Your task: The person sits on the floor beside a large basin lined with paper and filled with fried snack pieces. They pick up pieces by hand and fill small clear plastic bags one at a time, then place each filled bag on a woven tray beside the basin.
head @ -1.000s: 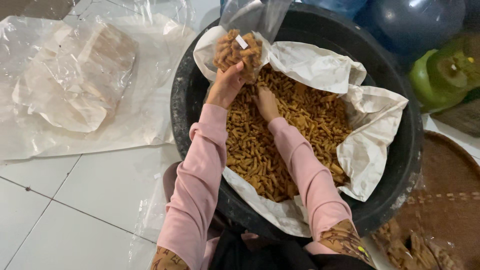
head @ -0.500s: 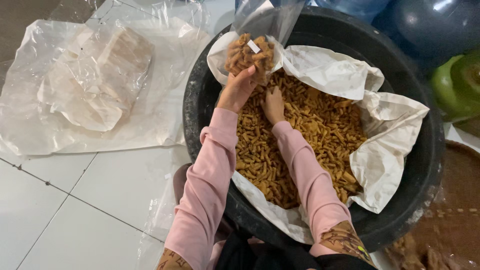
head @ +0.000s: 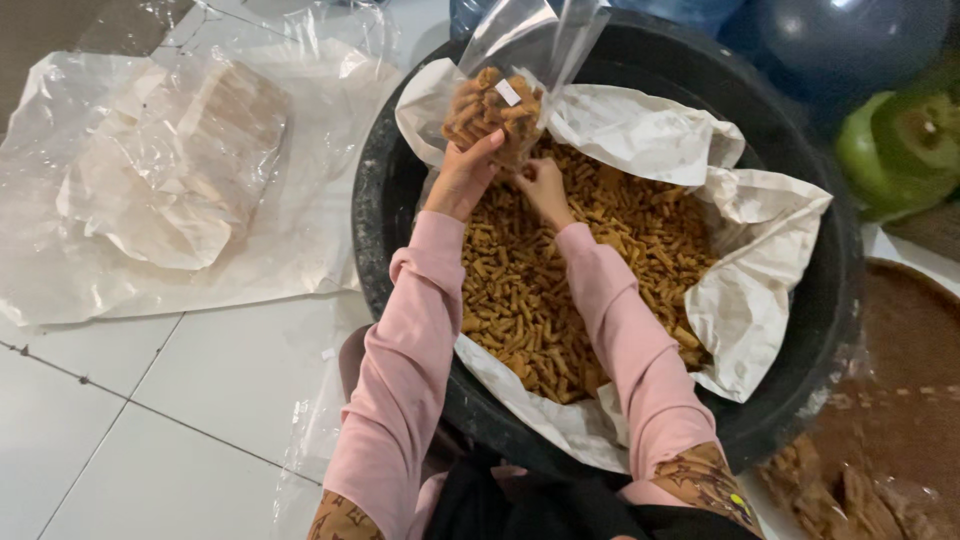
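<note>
White tiled floor (head: 150, 420), crinkled clear plastic sheets (head: 170, 170) spread left of a big black tub (head: 810, 300). Tub lined w/ white paper (head: 760, 290), filled w/ short golden-brown snack sticks (head: 560, 290). Over the tub's far rim: small clear plastic bag (head: 505, 90), long axis roughly vertical, open mouth pointing up and away, bottom part packed w/ the same sticks, small white label inside. Left hand (head: 462, 178) fingers closed around the bag's lower left side. Right hand (head: 540, 185) just under the bag, fingers curled at its bottom; grip unclear. Pink sleeves. Green round object (head: 895, 145) right of tub.
</note>
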